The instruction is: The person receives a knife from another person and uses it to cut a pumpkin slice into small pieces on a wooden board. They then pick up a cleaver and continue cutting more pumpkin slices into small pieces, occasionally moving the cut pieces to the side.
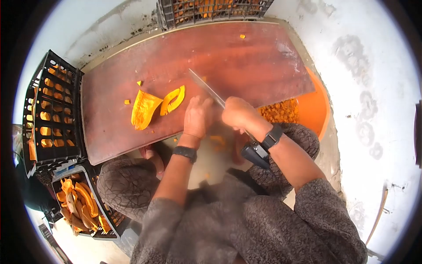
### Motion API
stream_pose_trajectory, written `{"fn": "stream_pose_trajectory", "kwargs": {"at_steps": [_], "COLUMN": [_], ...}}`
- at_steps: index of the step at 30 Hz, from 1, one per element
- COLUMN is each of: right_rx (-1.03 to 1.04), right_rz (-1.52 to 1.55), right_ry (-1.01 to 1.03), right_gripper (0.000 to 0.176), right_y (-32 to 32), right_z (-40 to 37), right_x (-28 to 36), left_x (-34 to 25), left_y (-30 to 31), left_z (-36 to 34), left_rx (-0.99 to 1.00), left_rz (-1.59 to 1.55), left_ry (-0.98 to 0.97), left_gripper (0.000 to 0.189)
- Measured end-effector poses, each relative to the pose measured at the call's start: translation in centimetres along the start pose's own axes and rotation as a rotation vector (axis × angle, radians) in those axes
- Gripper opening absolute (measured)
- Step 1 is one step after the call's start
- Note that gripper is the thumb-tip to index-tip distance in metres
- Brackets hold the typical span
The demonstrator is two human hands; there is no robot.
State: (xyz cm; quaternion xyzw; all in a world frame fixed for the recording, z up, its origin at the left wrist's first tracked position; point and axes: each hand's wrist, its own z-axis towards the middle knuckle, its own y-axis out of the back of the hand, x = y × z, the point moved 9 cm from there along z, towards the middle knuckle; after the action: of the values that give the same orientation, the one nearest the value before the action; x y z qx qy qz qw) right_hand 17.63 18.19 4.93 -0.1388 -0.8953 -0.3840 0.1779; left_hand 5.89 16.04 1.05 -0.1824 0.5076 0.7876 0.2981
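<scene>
My right hand (239, 114) is closed around the handle of a long knife (206, 88), its blade pointing up and left over the red board (198, 48). Beside the blade, at the board's near edge, is my left hand (198, 116); its fingers are curled and blurred, and whether they hold anything is hidden. Left of that hand lie a curved orange squash piece (177, 100) with a cut in it and a larger wedge (144, 110). Small orange bits (127, 102) are scattered near them.
An orange tub (323, 103) of diced pieces (281, 111) stands at the board's right. Black crates hold orange pieces at the left (52, 110), lower left (110, 224) and top (215, 15). My knees are below the board, and a white wall (373, 88) rises at right.
</scene>
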Motion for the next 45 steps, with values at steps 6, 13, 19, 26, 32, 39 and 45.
{"fn": "stream_pose_trajectory", "kwargs": {"at_steps": [6, 13, 19, 26, 32, 39, 45], "right_rx": [-0.036, -0.133, -0.085, -0.038, 0.041, 0.032, -0.073], "right_rz": [0.310, 0.380, 0.268, 0.188, 0.026, -0.034, 0.229], "right_ry": [-0.023, 0.060, 0.071, 0.039, -0.012, 0.008, 0.067], "right_gripper": [0.017, 0.030, 0.028, 0.027, 0.026, 0.013, 0.028], "right_y": [-0.6, 0.7, 0.1, -0.1, -1.0, -1.4, -0.8], "right_z": [1.4, -1.3, -2.3, -2.8, -2.0, -0.4, -0.1], "right_x": [-3.4, -2.8, -2.4, -1.5, -0.8, -0.4, -2.5], "left_x": [-0.8, -0.6, -0.4, 0.8, 0.8, 0.6, -0.1], "left_y": [1.0, 1.3, 1.3, 0.7, 0.7, 0.9, 2.1], "left_z": [-0.5, -1.1, -0.8, -0.7, -0.6, -0.7, -1.1], "left_rx": [-0.013, 0.009, -0.070, -0.054, -0.055, -0.031, -0.038], "left_rz": [-0.069, 0.005, -0.016, 0.002, 0.018, -0.021, -0.093], "left_ry": [-0.079, -0.048, -0.067, -0.045, -0.022, -0.006, -0.079], "left_gripper": [0.029, 0.025, 0.016, 0.014, 0.010, 0.011, 0.021]}}
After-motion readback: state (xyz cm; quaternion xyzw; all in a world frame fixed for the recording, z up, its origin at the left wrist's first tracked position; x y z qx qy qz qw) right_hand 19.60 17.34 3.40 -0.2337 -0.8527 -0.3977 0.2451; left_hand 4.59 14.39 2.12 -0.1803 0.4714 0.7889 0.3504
